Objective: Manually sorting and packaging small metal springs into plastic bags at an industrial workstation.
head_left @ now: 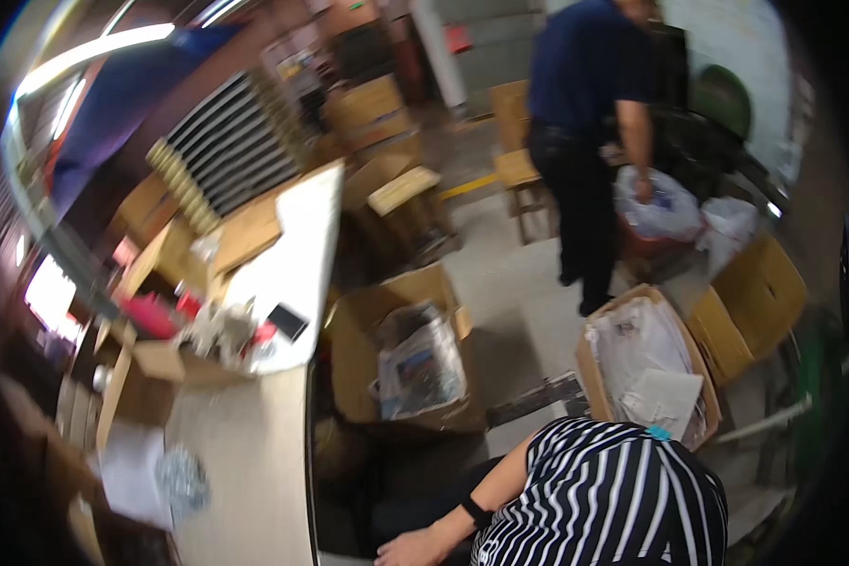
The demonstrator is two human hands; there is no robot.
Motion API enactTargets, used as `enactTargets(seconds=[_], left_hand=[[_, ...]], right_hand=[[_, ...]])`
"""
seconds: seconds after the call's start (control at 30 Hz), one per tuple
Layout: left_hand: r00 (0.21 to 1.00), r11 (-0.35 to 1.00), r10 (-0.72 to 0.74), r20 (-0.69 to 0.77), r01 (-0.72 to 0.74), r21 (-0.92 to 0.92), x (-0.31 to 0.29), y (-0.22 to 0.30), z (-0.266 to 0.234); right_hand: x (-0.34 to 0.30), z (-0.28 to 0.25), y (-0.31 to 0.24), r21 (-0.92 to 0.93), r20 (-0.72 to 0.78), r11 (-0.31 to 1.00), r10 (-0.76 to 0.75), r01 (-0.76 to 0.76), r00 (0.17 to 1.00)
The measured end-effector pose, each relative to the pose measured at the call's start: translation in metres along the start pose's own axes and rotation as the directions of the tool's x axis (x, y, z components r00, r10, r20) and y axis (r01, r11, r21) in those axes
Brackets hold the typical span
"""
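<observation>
My right hand [411,547] is low in the head view, beside the near edge of the pale worktable [255,453]. A black band circles its wrist, and my arm comes out of a black-and-white striped sleeve [604,481] at the lower right. The lower border cuts off part of this hand, and blur hides its fingers, so I cannot make out their pose or anything in them. My left hand is out of view. On the table lie a clear plastic bag [181,479], a dark phone [288,323] and an open carton [189,363].
A cardboard box [344,363] with newspaper inside stands on the floor beside the table. Another box [590,368] holds white sheets. Farther back, a person [590,94] in dark clothes reaches toward a plastic-lined red bin [651,247]. Wooden stools [517,170] and stacked cartons stand behind.
</observation>
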State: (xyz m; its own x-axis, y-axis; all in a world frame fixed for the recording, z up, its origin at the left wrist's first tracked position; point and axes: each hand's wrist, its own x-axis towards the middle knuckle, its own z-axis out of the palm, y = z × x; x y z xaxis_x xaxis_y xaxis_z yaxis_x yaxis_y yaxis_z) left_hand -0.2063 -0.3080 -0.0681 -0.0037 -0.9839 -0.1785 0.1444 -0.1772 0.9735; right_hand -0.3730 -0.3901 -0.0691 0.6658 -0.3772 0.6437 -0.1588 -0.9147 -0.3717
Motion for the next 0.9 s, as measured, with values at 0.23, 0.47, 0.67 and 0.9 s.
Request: enactTargets(seconds=[0.23,0.47,0.67,0.9], left_hand=[[0.976,0.811,-0.122,-0.178,-0.006,-0.585,0.026,-0.002,-0.013],[0.905,0.862,0.002,-0.426,-0.217,-0.458,-0.003,0.062,-0.065],[0.813,0.920,-0.150,-0.562,-0.094,-0.381,-0.002,0.091,-0.099],[0.512,0.847,-0.316,-0.798,-0.227,-0.481,0.007,0.103,-0.132]], right_hand=[[0.019,-0.029,-0.009,0.209,-0.002,0.976,0.059,-0.057,0.998],[0.108,-0.085,0.078,-0.024,-0.170,0.940,0.331,-0.340,0.928],[0.200,-0.139,0.326,-0.279,0.034,0.658,0.735,-0.700,0.677],[0.281,-0.136,0.482,-0.267,0.023,0.612,0.777,-0.745,0.630]])
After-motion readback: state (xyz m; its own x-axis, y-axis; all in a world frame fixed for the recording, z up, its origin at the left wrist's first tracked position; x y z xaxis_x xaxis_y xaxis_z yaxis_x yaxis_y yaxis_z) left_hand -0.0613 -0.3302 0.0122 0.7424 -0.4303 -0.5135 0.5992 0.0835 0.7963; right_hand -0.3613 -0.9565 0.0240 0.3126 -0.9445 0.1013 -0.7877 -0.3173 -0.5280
